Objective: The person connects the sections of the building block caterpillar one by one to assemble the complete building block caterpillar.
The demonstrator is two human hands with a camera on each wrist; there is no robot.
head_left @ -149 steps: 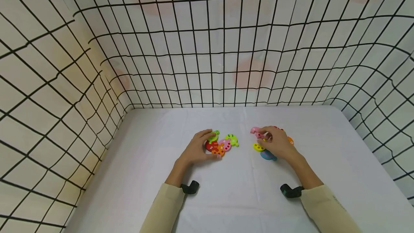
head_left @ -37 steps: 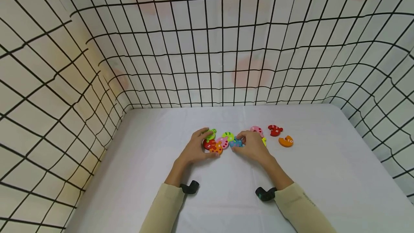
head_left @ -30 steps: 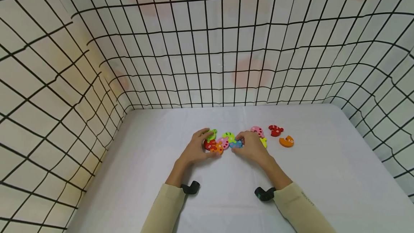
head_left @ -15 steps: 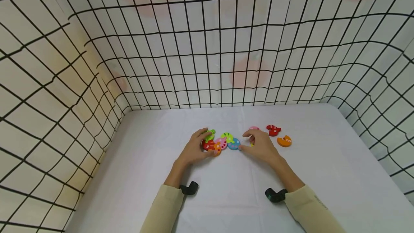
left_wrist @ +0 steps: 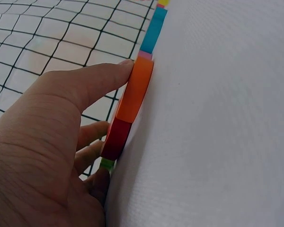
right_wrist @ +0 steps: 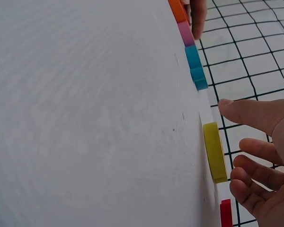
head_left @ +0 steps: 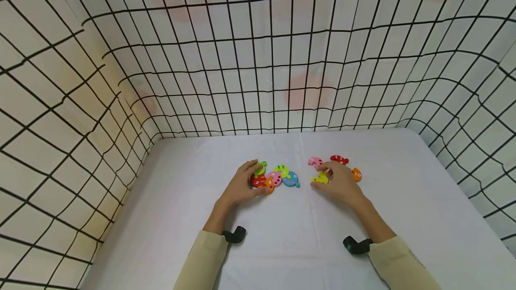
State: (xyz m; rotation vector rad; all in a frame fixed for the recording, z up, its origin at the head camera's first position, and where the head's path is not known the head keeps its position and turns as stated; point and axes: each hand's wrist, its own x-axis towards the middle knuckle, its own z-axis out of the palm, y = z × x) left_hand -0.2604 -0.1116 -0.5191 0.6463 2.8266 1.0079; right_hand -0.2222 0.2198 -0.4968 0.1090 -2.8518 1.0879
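My left hand (head_left: 238, 187) spans the near end of a chain of flat animal puzzle pieces, thumb on the orange piece (left_wrist: 137, 90), fingers by the red piece (left_wrist: 117, 139) and the green piece (head_left: 262, 169). From there the chain runs right through a pink piece (head_left: 275, 178) and a striped green piece (head_left: 282, 171) to a blue piece (head_left: 290, 179). Over a yellow piece (head_left: 321, 178) hovers my right hand (head_left: 342, 185), fingers spread around it; in the right wrist view the thumb stands off the yellow piece (right_wrist: 214, 151).
Around the right hand lie a pink piece (head_left: 315, 162), a striped red piece (head_left: 340, 159) and a partly hidden orange piece (head_left: 356, 174). A white cloth covers the table (head_left: 278, 245). Black wire mesh (head_left: 272, 66) encloses the back and sides.
The blue piece was carried from the right group to the chain's end and let go. My right hand then moved right to the yellow piece. My left hand stayed put.
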